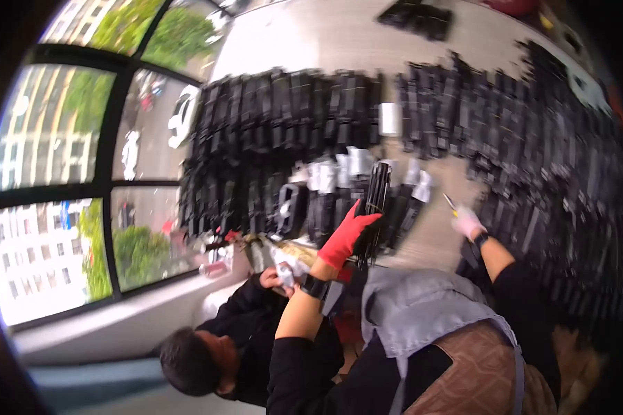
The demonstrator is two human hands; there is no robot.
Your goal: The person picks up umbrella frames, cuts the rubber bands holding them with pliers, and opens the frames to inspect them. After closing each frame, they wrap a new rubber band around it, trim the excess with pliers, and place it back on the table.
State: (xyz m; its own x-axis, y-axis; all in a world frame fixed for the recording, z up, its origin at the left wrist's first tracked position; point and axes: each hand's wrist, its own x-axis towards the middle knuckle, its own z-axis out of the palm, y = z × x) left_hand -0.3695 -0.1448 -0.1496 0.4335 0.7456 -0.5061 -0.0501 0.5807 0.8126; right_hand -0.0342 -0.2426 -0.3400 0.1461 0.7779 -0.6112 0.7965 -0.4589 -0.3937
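My left hand, in a red glove, is at the middle, its thumb and a finger spread against a bundle of long thin black strips. The bundle stands tilted, with a thin band across it; the other fingers seem to wrap behind it. To the right, my right hand in a pale glove is closed around a small pointed tool with a bit of yellow and a metal tip, which looks like a knife. Motion blur softens its shape. Beside the bundle lie black bundles with white wrapping.
Rows of black bundles cover the table's far left, and more fill its right. A white box-like piece sits between them. Another person works close on my left, holding something white. Windows line the left side.
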